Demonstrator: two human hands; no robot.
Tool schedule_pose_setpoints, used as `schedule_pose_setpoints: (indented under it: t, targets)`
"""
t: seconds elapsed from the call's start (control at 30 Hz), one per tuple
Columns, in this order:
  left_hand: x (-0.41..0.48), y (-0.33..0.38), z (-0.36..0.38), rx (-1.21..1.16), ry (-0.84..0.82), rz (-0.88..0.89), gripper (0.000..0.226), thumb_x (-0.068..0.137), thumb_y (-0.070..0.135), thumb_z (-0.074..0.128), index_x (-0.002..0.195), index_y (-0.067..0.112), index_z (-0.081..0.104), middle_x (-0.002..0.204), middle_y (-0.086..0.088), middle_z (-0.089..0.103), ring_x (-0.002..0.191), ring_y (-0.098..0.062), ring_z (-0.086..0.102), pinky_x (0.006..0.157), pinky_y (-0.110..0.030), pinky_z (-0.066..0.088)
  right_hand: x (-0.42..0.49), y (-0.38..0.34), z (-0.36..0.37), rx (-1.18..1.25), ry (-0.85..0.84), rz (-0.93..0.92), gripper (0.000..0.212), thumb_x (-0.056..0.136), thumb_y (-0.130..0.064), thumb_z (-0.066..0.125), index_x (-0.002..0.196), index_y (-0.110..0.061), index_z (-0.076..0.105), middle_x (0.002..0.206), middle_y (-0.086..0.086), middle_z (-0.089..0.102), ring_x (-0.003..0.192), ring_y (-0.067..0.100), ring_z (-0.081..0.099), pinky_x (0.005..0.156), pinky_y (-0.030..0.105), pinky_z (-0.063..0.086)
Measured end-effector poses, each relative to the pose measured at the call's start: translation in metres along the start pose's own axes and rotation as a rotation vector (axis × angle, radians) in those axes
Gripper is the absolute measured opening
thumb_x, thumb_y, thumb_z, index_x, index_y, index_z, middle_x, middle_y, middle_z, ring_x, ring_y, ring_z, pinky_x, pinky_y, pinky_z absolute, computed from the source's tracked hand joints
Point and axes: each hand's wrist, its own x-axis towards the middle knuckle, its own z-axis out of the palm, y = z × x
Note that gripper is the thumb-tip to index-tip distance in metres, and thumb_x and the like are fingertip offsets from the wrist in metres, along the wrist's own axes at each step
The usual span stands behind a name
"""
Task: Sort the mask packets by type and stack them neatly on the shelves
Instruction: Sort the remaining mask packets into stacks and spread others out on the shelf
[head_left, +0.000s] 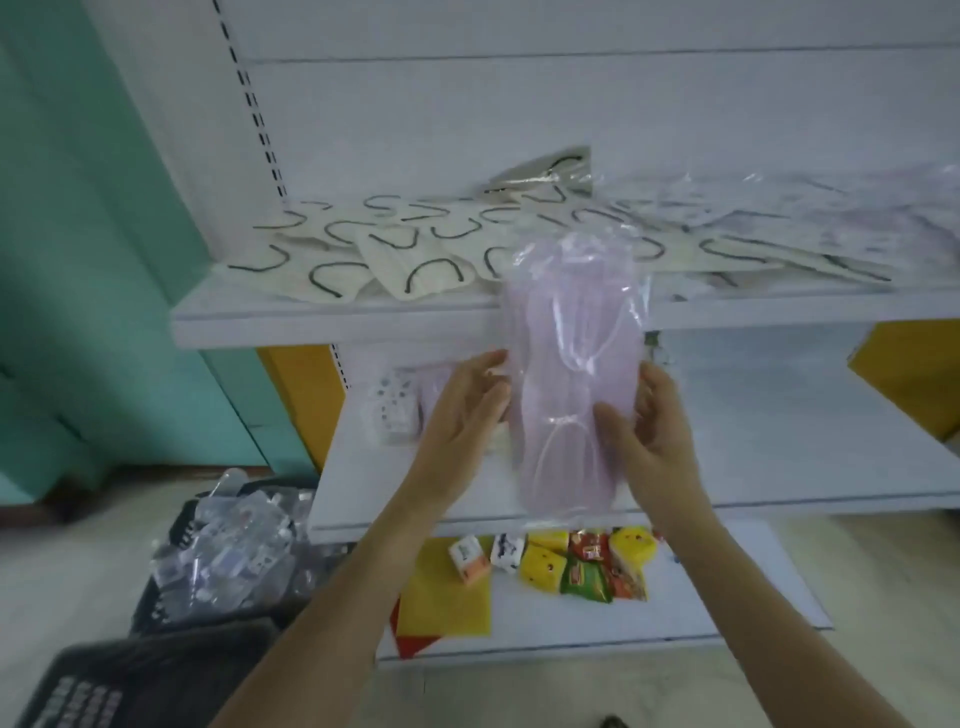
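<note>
low on the left i see a black basket (228, 566) of clear packets, likely waiting to be sorted. on the middle shelf (779, 441) sits a small stack (395, 410), perhaps patterned beside pink; blur hides it. the left hand (462, 410) lays straight fingers on the edge of the pink mask packet (571, 374). the right hand (644, 431) grips the other side, thumb in front, holding it upright before the shelves, i judge to square it for stacking.

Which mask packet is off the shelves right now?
The long pink packet, gripped upright by the right hand, left hand touching its side; the cream packets lie on the upper shelf.
</note>
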Motion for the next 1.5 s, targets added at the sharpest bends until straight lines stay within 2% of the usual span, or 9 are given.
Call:
schedule_pose_setpoints:
  t: [0.13,0.23,0.33,0.43,0.7,0.8,0.93,1.1,1.5]
  targets:
    - [-0.047,-0.045,-0.026,0.134,-0.045,-0.259,0.01,0.096,0.021,0.048,0.087,0.018,0.045,0.077,0.006,0.045,0.065,0.004,0.04,0.068,-0.02,0.038,-0.053,0.055,0.041,-0.078,-0.136,0.288,0.033,0.092,-0.008,0.053,0.119,-0.023,0.041,0.105,-0.001,0.063,0.078,0.0,0.066,0.064,0.017,0.053]
    - [-0.067,-0.079,-0.038,0.159,-0.11,-0.53,0.044,0.093,0.011,0.052,0.125,0.033,0.031,0.122,0.016,0.05,0.09,0.016,0.045,0.076,-0.005,0.042,-0.069,0.092,0.067,-0.149,-0.187,0.431,0.034,0.094,-0.01,0.051,0.124,-0.019,0.039,0.097,-0.008,0.062,0.068,-0.003,0.063,0.059,0.014,0.051]
    - [-0.061,-0.117,-0.049,0.134,-0.066,-0.668,0.063,0.09,0.009,0.057,0.143,0.021,0.024,0.126,0.003,0.052,0.091,0.003,0.055,0.064,-0.013,0.049,-0.062,0.125,0.084,-0.182,-0.192,0.574,0.036,0.095,-0.011,0.05,0.13,-0.012,0.04,0.097,-0.002,0.06,0.076,0.001,0.06,0.059,0.016,0.048]
    - [-0.042,-0.137,-0.047,0.102,-0.032,-0.768,0.079,0.091,0.013,0.058,0.151,0.018,0.007,0.129,-0.003,0.045,0.102,-0.013,0.052,0.075,-0.021,0.047,-0.04,0.159,0.087,-0.236,-0.153,0.69,0.035,0.095,-0.014,0.05,0.129,-0.008,0.044,0.094,0.0,0.058,0.079,0.014,0.059,0.064,0.025,0.048]
    - [0.052,-0.215,-0.05,0.31,0.255,-0.614,0.073,0.086,0.001,0.056,0.148,0.017,0.021,0.139,-0.012,0.046,0.122,-0.027,0.049,0.097,-0.037,0.044,0.057,0.22,0.104,-0.238,-0.227,0.736,0.056,0.095,-0.008,0.043,0.146,-0.011,0.02,0.103,0.003,0.053,0.086,0.02,0.057,0.059,0.024,0.045]
    - [0.099,-0.242,-0.057,0.42,0.308,-0.548,0.065,0.09,-0.003,0.047,0.148,0.011,0.021,0.145,-0.013,0.041,0.13,-0.028,0.043,0.101,-0.034,0.038,0.092,0.253,0.115,-0.304,-0.299,0.669,0.067,0.085,0.004,0.047,0.146,-0.014,0.025,0.136,0.011,0.042,0.112,0.029,0.053,0.066,0.027,0.048]
    - [0.147,-0.277,-0.066,0.574,0.361,-0.473,0.047,0.092,-0.001,0.044,0.138,0.007,0.04,0.14,-0.012,0.048,0.125,-0.027,0.047,0.097,-0.028,0.036,0.133,0.29,0.129,-0.354,-0.351,0.62,0.062,0.082,0.009,0.049,0.141,-0.006,0.035,0.137,0.016,0.043,0.101,0.027,0.055,0.066,0.025,0.047]
    - [0.17,-0.313,-0.075,0.725,0.206,-0.517,0.044,0.096,0.011,0.046,0.138,-0.002,0.04,0.145,-0.02,0.038,0.132,-0.03,0.04,0.104,-0.028,0.029,0.165,0.315,0.133,-0.498,-0.531,0.563,0.059,0.089,0.002,0.05,0.144,-0.002,0.03,0.147,0.014,0.035,0.131,0.026,0.041,0.098,0.026,0.037]
    - [0.134,-0.312,-0.078,0.795,0.213,-0.476,0.042,0.096,0.01,0.043,0.137,0.002,0.042,0.143,-0.017,0.04,0.132,-0.029,0.038,0.11,-0.035,0.031,0.167,0.307,0.119,-0.663,-0.637,0.372,0.057,0.094,-0.006,0.048,0.146,-0.007,0.025,0.153,0.009,0.022,0.138,0.021,0.028,0.103,0.02,0.023]
